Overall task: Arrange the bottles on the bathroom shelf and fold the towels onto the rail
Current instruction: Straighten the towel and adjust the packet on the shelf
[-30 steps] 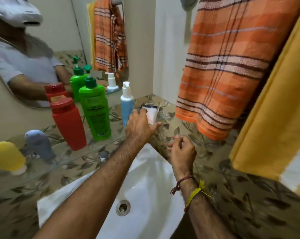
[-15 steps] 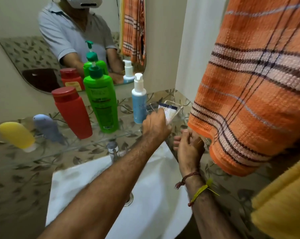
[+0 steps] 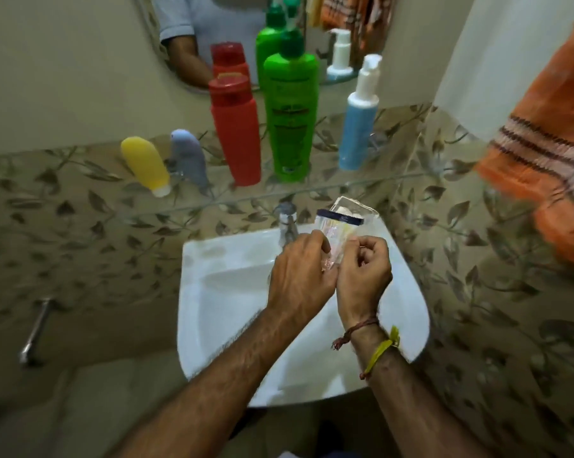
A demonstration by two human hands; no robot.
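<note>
Both hands hold a small clear pouch point(image 3: 340, 223) with a dark blue top strip over the white sink point(image 3: 219, 292). My left hand point(image 3: 298, 276) grips its lower left side and my right hand point(image 3: 364, 272) pinches its right edge. On the glass shelf point(image 3: 212, 201) above stand a red bottle point(image 3: 237, 133), a green pump bottle point(image 3: 290, 117) and a blue pump bottle point(image 3: 356, 127). At the shelf's left are a yellow bottle point(image 3: 145, 165) and a grey-blue bottle point(image 3: 189, 157), both tilted. An orange striped towel point(image 3: 543, 153) hangs at the right.
A tap point(image 3: 287, 223) rises at the sink's back edge, just left of the pouch. The mirror point(image 3: 212, 28) behind the shelf reflects the bottles and a person's arm. A metal lever point(image 3: 34, 332) sticks out of the leaf-patterned tile wall at lower left.
My left hand brought the pouch from the shelf's right end down over the sink, and my right hand came up and took hold of it. The view turned left and downward.
</note>
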